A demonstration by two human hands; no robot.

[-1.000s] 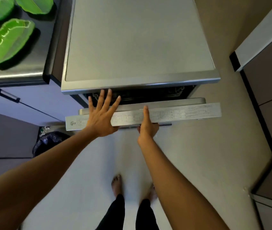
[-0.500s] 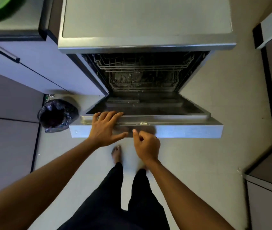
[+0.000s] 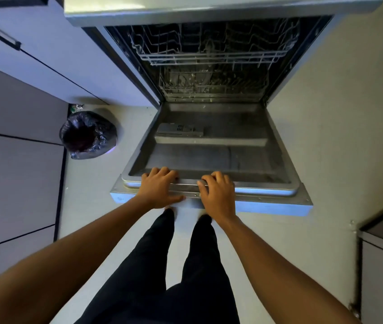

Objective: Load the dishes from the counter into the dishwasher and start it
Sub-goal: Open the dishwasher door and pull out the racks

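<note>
The dishwasher (image 3: 209,8) stands open, its door (image 3: 244,157) swung down to nearly level. The racks (image 3: 209,58) sit pushed in and appear empty (the dishes are out of view, so none is loaded yet). A lined bin (image 3: 87,136) stands on the floor near the door's left edge. Your left hand (image 3: 160,190) and right hand (image 3: 218,192) grasp the door's top rim side by side, fingers curled over it, left thumb laid along the front face.

Hazards:
- Letting go before the hinges reach their stop may drop the door and jar them.
- Your legs stand just under the rim, so a dropped door may strike them.
- Leaning on the door may strain the hinges.
</note>
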